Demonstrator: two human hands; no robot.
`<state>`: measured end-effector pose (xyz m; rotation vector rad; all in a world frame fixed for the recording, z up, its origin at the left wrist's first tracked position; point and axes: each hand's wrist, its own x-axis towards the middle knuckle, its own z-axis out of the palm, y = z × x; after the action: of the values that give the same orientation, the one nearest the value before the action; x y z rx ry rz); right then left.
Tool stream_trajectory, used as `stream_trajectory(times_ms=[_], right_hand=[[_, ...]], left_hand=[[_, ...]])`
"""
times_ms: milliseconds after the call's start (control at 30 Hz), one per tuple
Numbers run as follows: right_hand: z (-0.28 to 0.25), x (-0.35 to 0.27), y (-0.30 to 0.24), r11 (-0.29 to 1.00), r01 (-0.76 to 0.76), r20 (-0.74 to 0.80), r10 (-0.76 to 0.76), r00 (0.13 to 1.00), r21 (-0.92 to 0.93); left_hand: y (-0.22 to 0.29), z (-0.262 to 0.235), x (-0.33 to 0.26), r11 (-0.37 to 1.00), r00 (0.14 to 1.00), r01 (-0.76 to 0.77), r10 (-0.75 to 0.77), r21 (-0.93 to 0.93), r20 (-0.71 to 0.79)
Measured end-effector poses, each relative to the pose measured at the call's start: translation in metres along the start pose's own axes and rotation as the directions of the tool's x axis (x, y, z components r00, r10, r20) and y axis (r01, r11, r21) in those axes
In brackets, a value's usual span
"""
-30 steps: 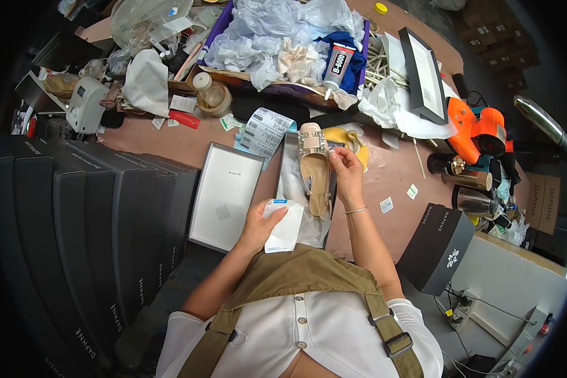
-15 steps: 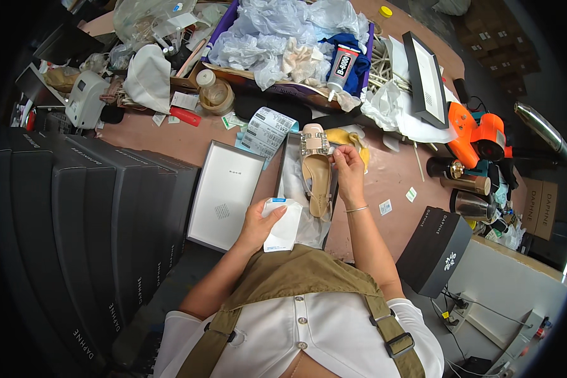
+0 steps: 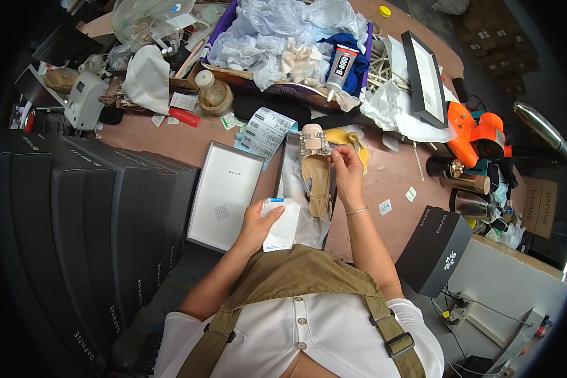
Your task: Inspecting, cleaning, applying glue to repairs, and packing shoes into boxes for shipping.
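Observation:
A pale pink slingback shoe (image 3: 316, 171) with a tan insole and a jewelled buckle lies toe away from me on an open grey shoebox (image 3: 281, 165) lined with white tissue. My right hand (image 3: 348, 173) is at the shoe's right side, thumb and forefinger pinched beside the buckle. Whatever is between these fingertips is too small to name. Closed around a white paper packet (image 3: 281, 228) with a blue patch on its top edge, my left hand (image 3: 256, 225) is held just left of the shoe's heel. Left of it lies a box lid (image 3: 223, 198), pale inside up.
Dark shoeboxes (image 3: 94, 208) stand in a row at left; another shoebox (image 3: 431, 251) is at right. A label strip (image 3: 268, 133), a yellow cloth (image 3: 349, 140) and a glass jar (image 3: 215, 96) lie beyond. A glue tube (image 3: 342, 70) rests on a plastic-filled bin (image 3: 227, 19). An orange tool (image 3: 463, 132) sits right.
Very little differs. The packet in my left hand has shifted slightly left, while my right hand stays pinched beside the shoe's buckle.

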<state>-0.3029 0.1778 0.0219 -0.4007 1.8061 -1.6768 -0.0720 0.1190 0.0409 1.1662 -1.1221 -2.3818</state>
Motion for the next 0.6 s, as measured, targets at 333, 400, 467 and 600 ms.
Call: stream_trajectory(times_ms=[333,400,467,600], right_hand=[[0.0013,0.0008,0.0032,0.994,0.066,-0.023,-0.069,0.997,-0.085],[0.0010,0.0017,0.0041,0.975,0.134,-0.035,-0.143,0.989,-0.176],[-0.0010,0.0037,0.0069,0.938,0.207,-0.032,-0.225,0.974,-0.277],[0.0026,0.0012,0.0042,1.000,0.005,-0.029,-0.006,1.000,-0.015]], left_hand=[[-0.0020,-0.0021,-0.0004,1.000,1.000,0.007,-0.007,-0.017,-0.008],[-0.0027,-0.0025,-0.0004,1.000,1.000,0.009,-0.009,-0.026,-0.011],[-0.0041,-0.0034,-0.0003,1.000,1.000,0.008,-0.008,-0.028,-0.010],[-0.0051,-0.0037,0.0000,0.999,1.000,0.005,-0.005,-0.035,-0.003]])
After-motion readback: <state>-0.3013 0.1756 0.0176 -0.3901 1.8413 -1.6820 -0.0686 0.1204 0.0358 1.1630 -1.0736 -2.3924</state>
